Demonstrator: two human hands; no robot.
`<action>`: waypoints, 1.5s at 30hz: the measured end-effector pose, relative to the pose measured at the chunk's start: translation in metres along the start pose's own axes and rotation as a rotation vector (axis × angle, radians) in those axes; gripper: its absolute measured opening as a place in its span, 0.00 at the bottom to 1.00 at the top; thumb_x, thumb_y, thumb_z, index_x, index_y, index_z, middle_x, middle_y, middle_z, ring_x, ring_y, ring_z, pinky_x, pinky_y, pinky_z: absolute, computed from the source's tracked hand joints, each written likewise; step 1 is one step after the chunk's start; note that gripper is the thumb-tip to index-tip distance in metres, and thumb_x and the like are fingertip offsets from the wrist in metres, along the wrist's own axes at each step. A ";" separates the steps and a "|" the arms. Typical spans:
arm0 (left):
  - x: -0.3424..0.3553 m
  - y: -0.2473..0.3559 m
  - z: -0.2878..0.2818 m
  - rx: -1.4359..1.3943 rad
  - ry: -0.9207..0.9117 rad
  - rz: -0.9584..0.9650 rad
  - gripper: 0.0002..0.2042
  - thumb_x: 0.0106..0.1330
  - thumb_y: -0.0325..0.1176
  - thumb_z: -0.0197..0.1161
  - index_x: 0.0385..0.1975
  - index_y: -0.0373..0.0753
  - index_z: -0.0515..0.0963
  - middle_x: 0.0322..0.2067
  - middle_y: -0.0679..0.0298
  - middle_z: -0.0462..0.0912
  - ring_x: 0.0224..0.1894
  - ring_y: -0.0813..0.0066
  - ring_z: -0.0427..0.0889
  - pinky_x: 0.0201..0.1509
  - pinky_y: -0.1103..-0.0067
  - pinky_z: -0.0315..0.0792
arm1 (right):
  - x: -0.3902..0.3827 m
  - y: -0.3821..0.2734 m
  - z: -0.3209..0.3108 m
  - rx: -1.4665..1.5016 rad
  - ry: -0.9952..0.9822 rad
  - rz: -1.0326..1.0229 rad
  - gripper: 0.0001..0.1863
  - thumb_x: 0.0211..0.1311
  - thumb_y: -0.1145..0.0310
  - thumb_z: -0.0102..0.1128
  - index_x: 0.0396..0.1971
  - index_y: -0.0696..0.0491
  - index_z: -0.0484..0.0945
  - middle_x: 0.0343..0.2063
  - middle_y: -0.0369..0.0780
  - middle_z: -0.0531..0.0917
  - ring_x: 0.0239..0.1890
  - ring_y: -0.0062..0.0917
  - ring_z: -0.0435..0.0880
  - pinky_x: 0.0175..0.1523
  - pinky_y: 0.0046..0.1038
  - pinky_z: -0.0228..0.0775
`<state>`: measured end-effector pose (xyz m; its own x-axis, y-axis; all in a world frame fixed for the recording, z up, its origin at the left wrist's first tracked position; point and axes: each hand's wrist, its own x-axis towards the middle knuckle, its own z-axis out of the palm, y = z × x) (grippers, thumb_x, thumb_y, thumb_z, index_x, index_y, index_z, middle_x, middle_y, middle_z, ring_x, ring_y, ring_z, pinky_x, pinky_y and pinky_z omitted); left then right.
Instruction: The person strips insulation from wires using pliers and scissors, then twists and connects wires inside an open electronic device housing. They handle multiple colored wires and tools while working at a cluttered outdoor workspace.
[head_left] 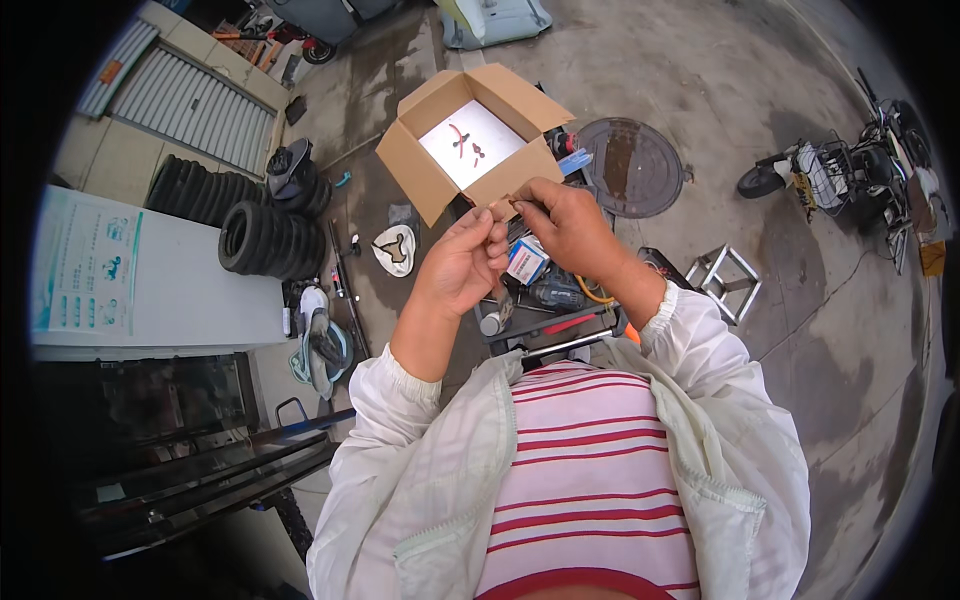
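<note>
Left hand (465,255): 1, narrow pinch, thumb against curled fingers, palm side partly showing, forearm angled up and to the right. Right hand (570,225): 1, also pinched, back of hand up, forearm angled up and to the left. Fingertips of both meet on 1 small piece (514,203), just off the near edge of the carton; too small and covered to tell what it is.

Rest, left to right:
- 1 white cabinet (210,285), far left.
- Tyres (270,240): at least 2 stacks, count per stack not readable.
- 1 white disc (394,250) with a dark pattern, on the ground (370,120), left of the hands.
- 1 carton (410,170), flaps open. 2 red-and-dark bits (460,140) lie apart on its white bottom.
- 1 blue-and-white box (526,262) and 1 power tool (560,294), below the hands, near each other.
- 1 manhole cover (640,165), right of carton.
- 1 metal frame (745,270), on the ground.
- 1 motorbike (860,165), far right, well apart.
</note>
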<state>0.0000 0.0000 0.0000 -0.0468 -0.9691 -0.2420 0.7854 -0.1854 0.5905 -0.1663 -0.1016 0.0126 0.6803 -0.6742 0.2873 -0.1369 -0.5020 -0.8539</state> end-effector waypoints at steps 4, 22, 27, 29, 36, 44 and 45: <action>0.001 -0.020 0.014 -0.001 0.106 0.195 0.08 0.74 0.33 0.53 0.45 0.39 0.77 0.40 0.68 0.78 0.30 0.82 0.70 0.30 0.84 0.65 | -0.018 -0.003 0.014 -0.076 0.117 -0.139 0.05 0.60 0.73 0.58 0.33 0.58 0.74 0.30 0.51 0.80 0.36 0.48 0.80 0.40 0.41 0.72; -0.014 -0.028 0.047 0.162 0.118 0.229 0.08 0.73 0.33 0.54 0.43 0.38 0.78 0.23 0.75 0.67 0.16 0.91 0.55 0.17 0.91 0.49 | -0.030 -0.016 -0.003 -0.057 0.294 -0.226 0.04 0.61 0.74 0.59 0.33 0.58 0.75 0.26 0.48 0.80 0.31 0.45 0.81 0.35 0.40 0.71; -0.009 -0.043 0.036 0.183 0.134 0.303 0.08 0.74 0.32 0.53 0.42 0.38 0.78 0.26 0.74 0.73 0.17 0.91 0.57 0.19 0.90 0.54 | -0.047 -0.011 0.010 -0.170 0.184 -0.216 0.07 0.61 0.75 0.57 0.39 0.57 0.77 0.28 0.46 0.80 0.32 0.44 0.81 0.35 0.38 0.71; -0.008 -0.047 0.036 0.173 0.143 0.301 0.08 0.74 0.32 0.52 0.41 0.37 0.78 0.29 0.73 0.76 0.18 0.91 0.59 0.21 0.89 0.57 | -0.052 -0.010 0.009 -0.175 0.178 -0.224 0.07 0.61 0.73 0.58 0.39 0.56 0.77 0.26 0.46 0.80 0.31 0.44 0.81 0.33 0.39 0.70; -0.013 -0.038 0.040 0.336 0.179 0.259 0.09 0.74 0.33 0.53 0.39 0.36 0.78 0.30 0.68 0.80 0.21 0.89 0.69 0.22 0.89 0.65 | -0.055 -0.015 -0.017 -0.212 0.031 -0.142 0.09 0.60 0.64 0.62 0.30 0.55 0.77 0.22 0.44 0.81 0.25 0.41 0.81 0.29 0.40 0.71; -0.018 -0.041 0.037 0.643 0.154 0.014 0.10 0.72 0.34 0.55 0.39 0.33 0.78 0.30 0.67 0.79 0.29 0.84 0.76 0.28 0.86 0.72 | -0.047 0.002 -0.037 -0.019 -0.133 -0.297 0.10 0.61 0.72 0.58 0.42 0.57 0.79 0.34 0.48 0.82 0.40 0.43 0.81 0.44 0.38 0.74; -0.018 -0.041 0.036 0.666 0.165 -0.016 0.10 0.72 0.34 0.55 0.38 0.33 0.78 0.30 0.67 0.79 0.29 0.84 0.76 0.29 0.86 0.72 | -0.047 0.004 -0.036 -0.018 -0.161 -0.302 0.10 0.61 0.72 0.58 0.41 0.57 0.79 0.33 0.48 0.82 0.40 0.44 0.82 0.43 0.38 0.74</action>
<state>-0.0535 0.0191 0.0077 0.0809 -0.9379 -0.3374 0.2360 -0.3108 0.9207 -0.2250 -0.0911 0.0110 0.7970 -0.3997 0.4528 0.0768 -0.6766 -0.7323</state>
